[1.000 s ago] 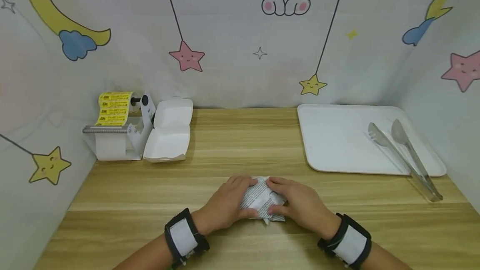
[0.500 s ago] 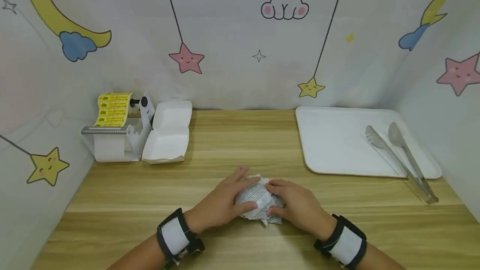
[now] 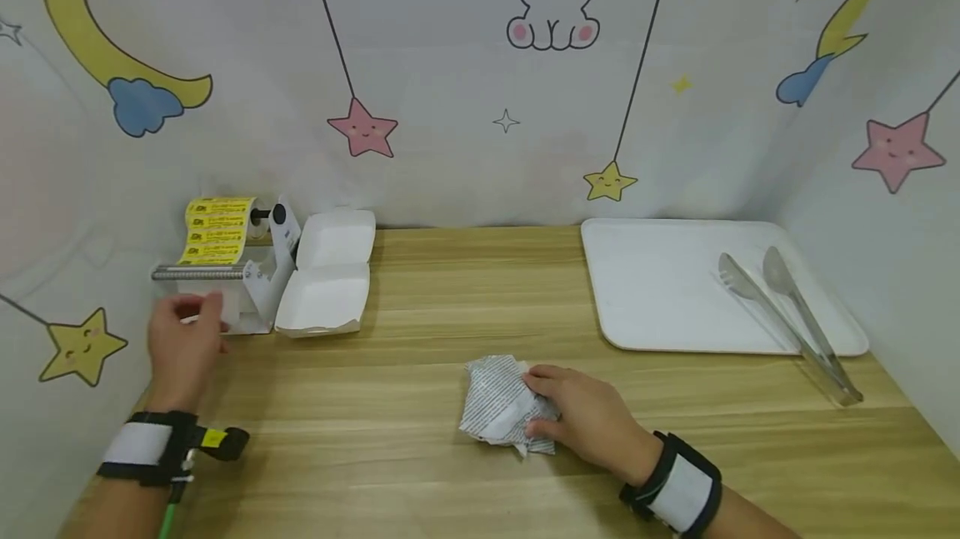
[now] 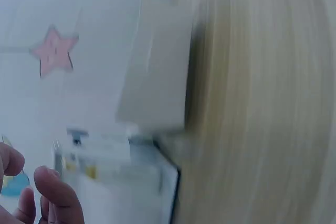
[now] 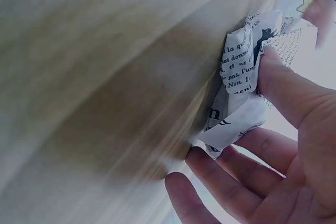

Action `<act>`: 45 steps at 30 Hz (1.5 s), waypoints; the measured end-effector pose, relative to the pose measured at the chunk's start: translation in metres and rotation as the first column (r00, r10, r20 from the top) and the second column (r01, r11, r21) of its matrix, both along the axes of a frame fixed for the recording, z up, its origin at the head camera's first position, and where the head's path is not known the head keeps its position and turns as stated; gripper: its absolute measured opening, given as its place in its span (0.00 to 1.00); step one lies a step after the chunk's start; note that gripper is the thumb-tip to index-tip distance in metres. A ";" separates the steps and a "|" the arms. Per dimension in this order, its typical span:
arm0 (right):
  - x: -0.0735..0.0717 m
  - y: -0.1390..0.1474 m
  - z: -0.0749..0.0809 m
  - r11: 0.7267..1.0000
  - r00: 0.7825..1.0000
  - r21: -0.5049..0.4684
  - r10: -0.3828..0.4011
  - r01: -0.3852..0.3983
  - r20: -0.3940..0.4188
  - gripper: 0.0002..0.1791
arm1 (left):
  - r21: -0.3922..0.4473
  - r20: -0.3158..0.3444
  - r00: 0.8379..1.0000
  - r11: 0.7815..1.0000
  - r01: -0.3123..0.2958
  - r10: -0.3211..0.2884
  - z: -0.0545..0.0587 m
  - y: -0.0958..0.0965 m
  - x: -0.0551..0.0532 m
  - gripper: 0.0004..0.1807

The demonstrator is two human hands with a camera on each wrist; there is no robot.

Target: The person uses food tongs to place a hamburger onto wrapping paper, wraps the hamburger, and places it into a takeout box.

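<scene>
The hands are well apart. The right hand [image 3: 588, 418] grips the near-right side of a paper packet [image 3: 495, 401], thumb over the folds and fingers along the edge; the packet rests on the table to that hand's left. The left hand [image 3: 183, 351] is at the front of a label dispenser [image 3: 262, 297], its fingers loosely bent, thumb and forefinger parted, with nothing seen between them. A white box [image 3: 322, 297] lies unfolded beyond it, to its right.

For good work at this step, the right thumb should probably press the overlap lightly, lest the folds spring up. The left fingertips would best take a label by its edge, sparing the adhesive, and pull evenly.

Writing: the packet carries newsprint-like French fragments, legible beside the right thumb as "la qu", "et ne" and "Non". The yellow labels [image 3: 217, 231], above the left hand, bear dark print too small to read.
</scene>
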State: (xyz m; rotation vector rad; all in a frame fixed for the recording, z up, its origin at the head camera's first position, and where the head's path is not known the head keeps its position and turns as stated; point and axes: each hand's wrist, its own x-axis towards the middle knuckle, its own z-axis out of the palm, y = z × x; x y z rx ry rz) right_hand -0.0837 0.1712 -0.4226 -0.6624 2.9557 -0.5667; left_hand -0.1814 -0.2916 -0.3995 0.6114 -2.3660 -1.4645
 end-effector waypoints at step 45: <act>0.001 0.001 0.004 1.000 1.000 0.018 0.003 -0.003 -0.006 0.36 | -0.017 0.145 0.951 0.962 -0.272 0.271 -0.022 -0.056 -0.020 0.17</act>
